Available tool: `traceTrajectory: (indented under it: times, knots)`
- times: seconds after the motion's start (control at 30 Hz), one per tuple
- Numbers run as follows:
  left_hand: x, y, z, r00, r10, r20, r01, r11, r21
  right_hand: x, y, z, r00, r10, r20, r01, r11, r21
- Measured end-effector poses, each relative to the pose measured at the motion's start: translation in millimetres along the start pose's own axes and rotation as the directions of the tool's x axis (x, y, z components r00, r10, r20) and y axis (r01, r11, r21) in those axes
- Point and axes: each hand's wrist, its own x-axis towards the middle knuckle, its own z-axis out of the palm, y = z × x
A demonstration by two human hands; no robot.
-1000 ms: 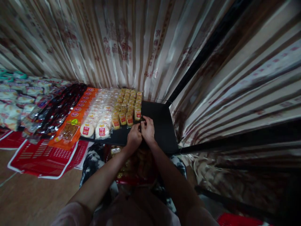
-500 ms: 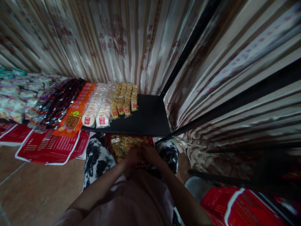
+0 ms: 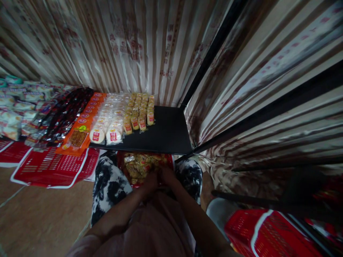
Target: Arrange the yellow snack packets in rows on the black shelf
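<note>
Between my knees stands a red bag or basket point(image 3: 172, 161) filled with yellowish wrapped snack packs point(image 3: 137, 166). My left hand point(image 3: 150, 180) reaches down into it, among the packs. Close beside it, my right hand point(image 3: 166, 174) is in the right part of the same container. Both hands are dark and blurred, so their fingers and anything in them cannot be made out. Just beyond, on a black shelf point(image 3: 171, 130), similar yellow packs point(image 3: 139, 112) stand in neat rows, with round white packs point(image 3: 114, 134) lined up to their left.
Further left on the shelf lie an orange snack packet point(image 3: 77, 137), dark shiny packets point(image 3: 68, 114) and many white packets point(image 3: 32, 96). Red bags point(image 3: 56, 166) stand below at left, another red bag point(image 3: 278, 232) at lower right. Black bars point(image 3: 257, 109) and a striped curtain point(image 3: 150, 46) enclose the shelf.
The view has shifted slightly, so the shelf goods sit a little further left. Both hands stay low in the container, close together. The rows on the shelf look the same.
</note>
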Motion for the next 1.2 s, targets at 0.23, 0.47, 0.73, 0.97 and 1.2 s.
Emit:
traceTrajectory:
  times: [0.23, 0.47, 0.73, 0.97, 1.2]
  knots:
    - [-5.5, 2.4, -11.4, 0.981, -0.040, -0.188, 0.032, 0.998, -0.048, -3.3, 6.9, -24.1, 0.990, -0.105, -0.092, 0.118, 0.982, 0.148]
    - [-10.7, -1.9, -26.3, 0.966, 0.035, -0.257, -0.127, 0.927, -0.353, -9.1, 17.4, -47.7, 0.982, 0.021, -0.188, 0.104, 0.770, 0.630]
    - [-34.9, 33.0, -56.3, 0.948, -0.099, -0.303, -0.165, 0.661, -0.732, -16.4, 2.4, -66.6, 0.970, 0.059, -0.236, 0.174, 0.507, 0.844]
    - [-45.3, 46.7, -74.6, 0.951, -0.105, -0.290, -0.186, 0.556, -0.810, -23.0, -2.0, -65.8, 0.986, -0.036, -0.165, 0.169, 0.246, 0.954]
    - [-45.6, 49.7, -79.8, 0.952, -0.148, -0.268, -0.143, 0.559, -0.817, -26.5, -8.0, -71.2, 0.978, -0.039, -0.206, 0.210, 0.164, 0.964]
